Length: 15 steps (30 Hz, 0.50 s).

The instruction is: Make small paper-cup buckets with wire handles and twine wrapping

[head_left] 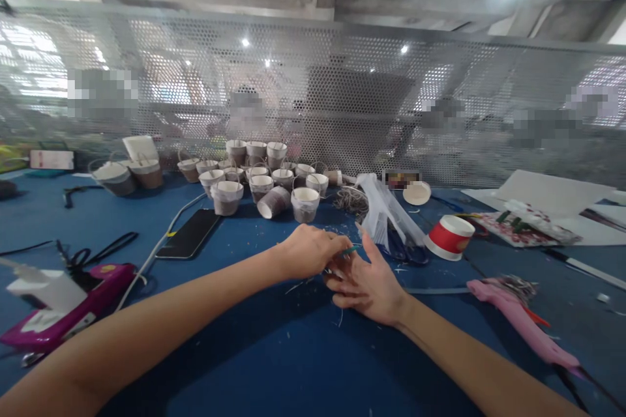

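Both of my hands meet above the blue table, in the middle of the view. My left hand (313, 251) is closed, palm down, with its fingertips at the fingers of the other hand. A thin teal piece (349, 250) shows at these fingertips; its kind is too small to make out. My right hand (369, 283) is turned palm inward, thumb raised and fingers apart. Thin pale threads lie on the table below the hands. Just beyond them stand small grey-brown buckets with white rims and wire handles, the nearest one (306, 205) upright and another (274, 202) on its side.
A black phone (190, 234) and a magenta power strip (73, 316) with a cable are at left. To the right lie white mesh material (386, 208), a red-and-white paper cup (450, 238) and a pink glue gun (525, 322). A perforated metal screen (352, 98) rises behind.
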### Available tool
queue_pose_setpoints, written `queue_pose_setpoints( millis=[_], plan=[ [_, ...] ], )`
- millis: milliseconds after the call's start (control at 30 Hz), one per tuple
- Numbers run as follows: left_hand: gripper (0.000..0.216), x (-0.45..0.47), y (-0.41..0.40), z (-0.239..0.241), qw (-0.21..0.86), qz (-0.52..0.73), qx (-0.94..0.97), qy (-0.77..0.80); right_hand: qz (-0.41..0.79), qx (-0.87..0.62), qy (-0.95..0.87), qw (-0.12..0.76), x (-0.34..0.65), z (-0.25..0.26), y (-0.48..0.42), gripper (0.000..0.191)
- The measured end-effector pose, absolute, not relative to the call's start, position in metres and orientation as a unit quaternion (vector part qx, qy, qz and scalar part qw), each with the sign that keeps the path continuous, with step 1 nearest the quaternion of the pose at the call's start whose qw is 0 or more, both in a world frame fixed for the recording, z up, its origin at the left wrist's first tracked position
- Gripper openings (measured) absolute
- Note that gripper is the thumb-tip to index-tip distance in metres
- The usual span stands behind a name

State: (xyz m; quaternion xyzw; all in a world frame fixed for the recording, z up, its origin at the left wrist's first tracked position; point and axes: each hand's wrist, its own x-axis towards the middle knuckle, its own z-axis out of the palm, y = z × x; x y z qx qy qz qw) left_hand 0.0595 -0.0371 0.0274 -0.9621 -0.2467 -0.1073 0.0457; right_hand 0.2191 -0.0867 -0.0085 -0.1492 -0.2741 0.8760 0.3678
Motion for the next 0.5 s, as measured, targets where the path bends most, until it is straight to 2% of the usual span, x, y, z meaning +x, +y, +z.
queue_pose_setpoints(
  millis=[200,367,500],
  plan=[
    [0.031,0.0584,-0.0348,0.0257,0.04,-0.112,-0.965,-0.235,0.869,-0.167,-0.282,0.37,0.2194,-0.0072,-0.0874,0.055],
    [0.019,0.0591,-0.0356,0.0258,0.013,-0.12,-0.967,-0.226,0.868,-0.164,-0.284,0.373,0.2201,-0.0081,-0.0868,0.054],
    [0.008,0.0597,-0.0326,0.0237,0.049,-0.135,-0.962,-0.234,0.879,-0.136,-0.267,0.37,0.2223,-0.0078,-0.084,0.056]
  ],
)
